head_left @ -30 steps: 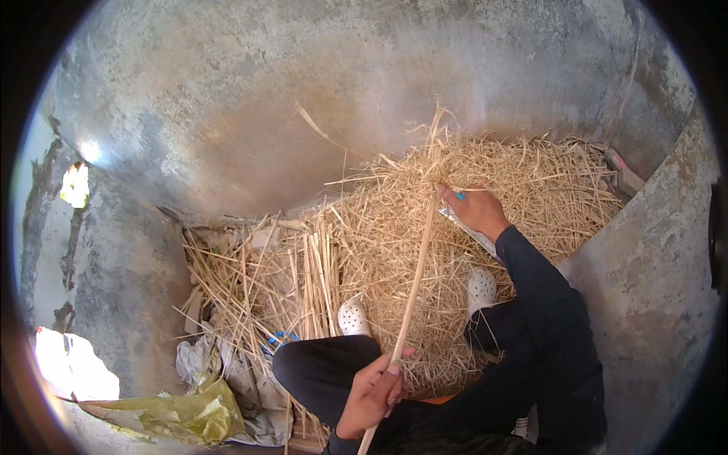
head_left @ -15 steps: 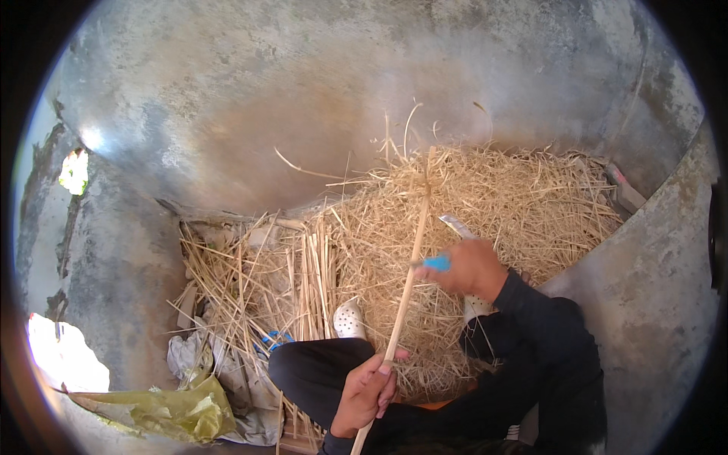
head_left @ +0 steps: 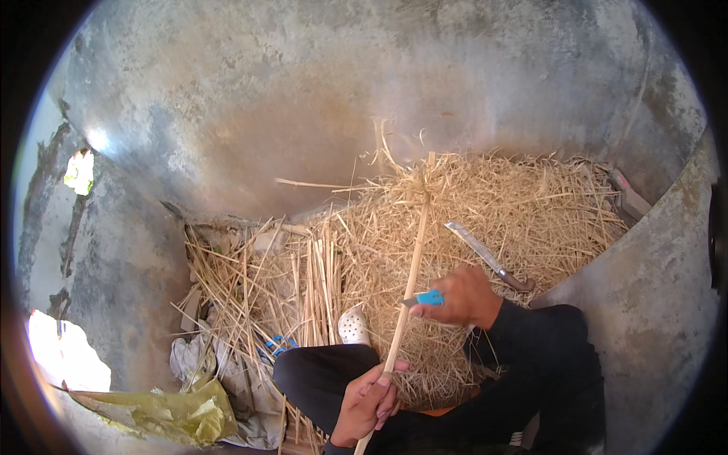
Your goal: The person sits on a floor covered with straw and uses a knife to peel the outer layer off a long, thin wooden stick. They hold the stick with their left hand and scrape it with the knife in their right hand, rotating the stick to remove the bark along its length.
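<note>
My left hand (head_left: pixel 371 402) is closed round the lower part of a long pale bamboo strip (head_left: pixel 410 280), thumb on top. The strip slants up and away from me, its far end over a pile of curled shavings (head_left: pixel 523 189). My right hand (head_left: pixel 465 296) is wrapped round a blue-handled utility knife (head_left: pixel 430 298). Its short blade meets the strip's right edge, a little above my left hand. Curled slivers hang around the strip near its far end. Beyond my right hand, a curved long-bladed knife (head_left: pixel 479 249) with a brown handle lies on the shavings.
Left of the pile lie several split bamboo strips (head_left: pixel 322 277). A white perforated clog (head_left: pixel 353 326) shows beside my bent knee. Yellow plastic sheeting (head_left: pixel 182 413) and pale cloth are at lower left. Grey concrete walls (head_left: pixel 303 91) enclose the spot; the left one has holes.
My right hand has come down along the strip toward me with the utility knife. The long-bladed knife's handle now shows. My left hand keeps its grip, almost unmoved.
</note>
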`<state>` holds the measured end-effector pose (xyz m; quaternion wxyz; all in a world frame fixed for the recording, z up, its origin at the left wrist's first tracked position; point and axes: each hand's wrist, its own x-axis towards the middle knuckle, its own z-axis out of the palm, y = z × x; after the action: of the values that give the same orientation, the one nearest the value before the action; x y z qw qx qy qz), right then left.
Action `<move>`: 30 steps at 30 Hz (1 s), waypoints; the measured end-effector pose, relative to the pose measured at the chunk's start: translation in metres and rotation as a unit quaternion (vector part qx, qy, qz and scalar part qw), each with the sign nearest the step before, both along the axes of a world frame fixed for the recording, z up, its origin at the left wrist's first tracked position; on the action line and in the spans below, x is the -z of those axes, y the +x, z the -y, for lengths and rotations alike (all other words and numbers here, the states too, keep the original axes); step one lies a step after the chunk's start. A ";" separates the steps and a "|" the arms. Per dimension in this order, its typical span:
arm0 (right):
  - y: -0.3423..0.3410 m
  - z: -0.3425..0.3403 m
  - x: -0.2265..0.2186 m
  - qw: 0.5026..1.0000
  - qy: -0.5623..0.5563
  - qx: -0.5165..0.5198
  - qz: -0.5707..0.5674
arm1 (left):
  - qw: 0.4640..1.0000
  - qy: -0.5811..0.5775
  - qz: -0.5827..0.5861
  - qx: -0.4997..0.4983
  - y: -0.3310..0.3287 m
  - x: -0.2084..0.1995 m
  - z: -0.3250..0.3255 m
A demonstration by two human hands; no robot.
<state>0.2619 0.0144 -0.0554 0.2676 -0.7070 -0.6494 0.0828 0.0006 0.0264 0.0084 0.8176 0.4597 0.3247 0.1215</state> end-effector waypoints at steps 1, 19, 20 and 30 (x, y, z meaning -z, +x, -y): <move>0.009 -0.005 0.001 0.999 -0.010 0.031 -0.002 | 1.000 0.007 0.001 -0.001 0.002 -0.001 0.000; 0.032 -0.011 0.008 0.997 -0.008 0.067 0.022 | 1.000 -0.023 -0.001 -0.010 -0.001 -0.011 0.013; 0.033 -0.012 0.011 0.998 0.006 0.064 0.026 | 1.000 -0.021 -0.008 -0.017 -0.001 -0.010 0.013; 0.109 -0.030 0.007 0.967 0.022 0.255 0.000 | 0.999 -0.025 -0.044 0.008 0.003 -0.012 0.022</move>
<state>0.3707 0.0447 -0.0627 0.2955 -0.8430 -0.4494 -0.0021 0.0035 0.0041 0.0199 0.8149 0.4464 0.3595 0.0859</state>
